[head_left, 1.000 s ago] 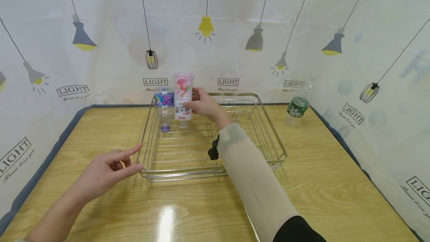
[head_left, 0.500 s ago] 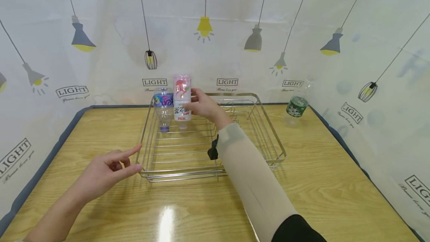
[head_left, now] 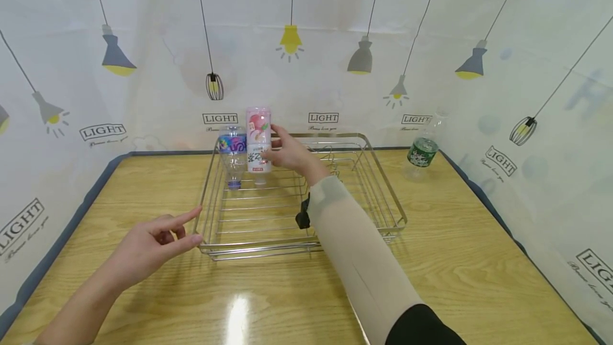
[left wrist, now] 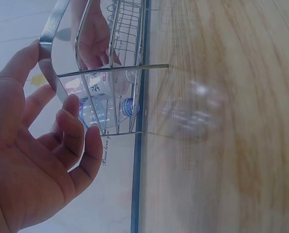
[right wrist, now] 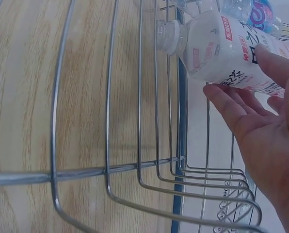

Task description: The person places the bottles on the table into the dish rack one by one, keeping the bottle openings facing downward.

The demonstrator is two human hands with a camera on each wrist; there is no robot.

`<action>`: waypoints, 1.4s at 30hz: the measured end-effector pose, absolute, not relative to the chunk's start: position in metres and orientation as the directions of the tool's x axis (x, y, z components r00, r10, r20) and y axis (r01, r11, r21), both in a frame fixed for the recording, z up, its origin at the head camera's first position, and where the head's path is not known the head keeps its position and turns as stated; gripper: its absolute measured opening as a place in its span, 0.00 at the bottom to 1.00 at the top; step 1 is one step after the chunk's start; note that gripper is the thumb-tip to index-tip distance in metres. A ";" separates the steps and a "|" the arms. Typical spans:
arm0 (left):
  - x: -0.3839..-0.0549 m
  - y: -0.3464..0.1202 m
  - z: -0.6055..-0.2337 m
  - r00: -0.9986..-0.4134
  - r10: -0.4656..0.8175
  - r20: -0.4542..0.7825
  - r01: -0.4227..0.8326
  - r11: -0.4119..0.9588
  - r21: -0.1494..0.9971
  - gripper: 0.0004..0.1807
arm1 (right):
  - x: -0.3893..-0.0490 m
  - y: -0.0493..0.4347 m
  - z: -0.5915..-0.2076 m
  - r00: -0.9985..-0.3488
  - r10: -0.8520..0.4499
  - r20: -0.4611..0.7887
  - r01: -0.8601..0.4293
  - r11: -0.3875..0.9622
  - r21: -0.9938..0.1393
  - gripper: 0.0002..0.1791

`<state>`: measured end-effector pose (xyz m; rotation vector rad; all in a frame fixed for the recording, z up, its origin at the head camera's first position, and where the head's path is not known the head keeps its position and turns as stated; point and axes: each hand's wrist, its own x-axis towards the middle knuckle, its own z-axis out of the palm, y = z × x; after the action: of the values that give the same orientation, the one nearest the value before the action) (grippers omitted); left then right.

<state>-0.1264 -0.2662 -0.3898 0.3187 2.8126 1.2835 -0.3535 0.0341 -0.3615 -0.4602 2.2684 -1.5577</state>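
A pink-and-white drink bottle [head_left: 258,140] stands cap-down in the back left of a wire rack [head_left: 308,241]. My right hand [head_left: 289,150] holds the bottle from its right side; in the right wrist view, the thumb lies on one side of the label and the fingers on the other. Just left of it stands a clear water bottle [head_left: 233,158] with a blue-purple label, also cap-down. At the rack's front left corner, my left hand [head_left: 148,246] touches the rim with forefinger and thumb tips. Its other fingers curl in without holding anything.
A clear bottle with a green label [head_left: 422,153] stands on the wooden table [head_left: 469,260], right of the rack. Behind the table rises a lamp-patterned curtain [head_left: 325,84]. A thin wire divider [head_left: 330,158] stands inside the rack.
The head view has shifted slightly. My right hand keeps the pink-and-white bottle at the same place, the label turned a little. My left hand stays at the rack's corner.
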 end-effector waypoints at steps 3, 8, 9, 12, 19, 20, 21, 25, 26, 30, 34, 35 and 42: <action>-0.126 -0.267 -0.390 -0.979 0.200 0.052 0.170 0.637 0.752 0.33 | -0.355 0.033 -0.363 -0.885 -0.451 -0.116 -0.063 0.363 -0.930 0.55; -0.126 -0.267 -0.391 -0.979 0.197 0.052 0.168 0.635 0.754 0.33 | -0.354 0.033 -0.364 -0.883 -0.454 -0.117 -0.075 0.384 -0.920 0.54; -0.126 -0.267 -0.391 -0.979 0.196 0.054 0.169 0.636 0.753 0.33 | -0.354 0.033 -0.364 -0.884 -0.452 -0.116 -0.079 0.390 -0.918 0.54; -0.126 -0.267 -0.391 -0.979 0.194 0.056 0.169 0.635 0.754 0.33 | -0.352 0.033 -0.364 -0.887 -0.448 -0.113 -0.087 0.402 -0.912 0.54; -0.125 -0.267 -0.392 -0.980 0.192 0.042 0.158 0.641 0.751 0.33 | -0.350 0.032 -0.364 -0.885 -0.446 -0.138 -0.061 0.404 -0.913 0.54; -0.125 -0.267 -0.392 -0.980 0.193 0.041 0.158 0.642 0.750 0.33 | -0.350 0.032 -0.363 -0.883 -0.448 -0.139 -0.059 0.401 -0.914 0.54; -0.125 -0.268 -0.393 -0.980 0.193 0.040 0.158 0.644 0.748 0.33 | -0.350 0.032 -0.363 -0.881 -0.452 -0.140 -0.059 0.398 -0.916 0.54; -0.126 -0.268 -0.393 -0.980 0.194 0.040 0.158 0.645 0.748 0.33 | -0.349 0.032 -0.363 -0.878 -0.459 -0.138 -0.062 0.394 -0.917 0.54; -0.126 -0.268 -0.393 -0.980 0.194 0.040 0.158 0.645 0.748 0.33 | -0.349 0.032 -0.363 -0.878 -0.459 -0.138 -0.062 0.395 -0.917 0.54; -0.126 -0.269 -0.394 -0.981 0.193 0.036 0.155 0.649 0.745 0.33 | -0.350 0.033 -0.363 -0.882 -0.453 -0.127 -0.075 0.402 -0.913 0.54; -0.127 -0.269 -0.394 -0.980 0.195 0.031 0.153 0.652 0.743 0.33 | -0.351 0.036 -0.362 -0.898 -0.430 -0.093 -0.095 0.395 -0.914 0.52; -0.127 -0.269 -0.394 -0.980 0.195 0.031 0.153 0.652 0.742 0.33 | -0.352 0.037 -0.362 -0.904 -0.419 -0.082 -0.092 0.379 -0.921 0.52; -0.128 -0.269 -0.392 -0.979 0.203 0.031 0.158 0.649 0.744 0.33 | -0.356 0.048 -0.347 -0.950 -0.312 -0.011 -0.077 0.267 -0.961 0.50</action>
<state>-0.1280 -0.2689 -0.3920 0.3069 2.8026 1.2564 -0.3560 0.0480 -0.3475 -0.3638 2.3364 -1.7529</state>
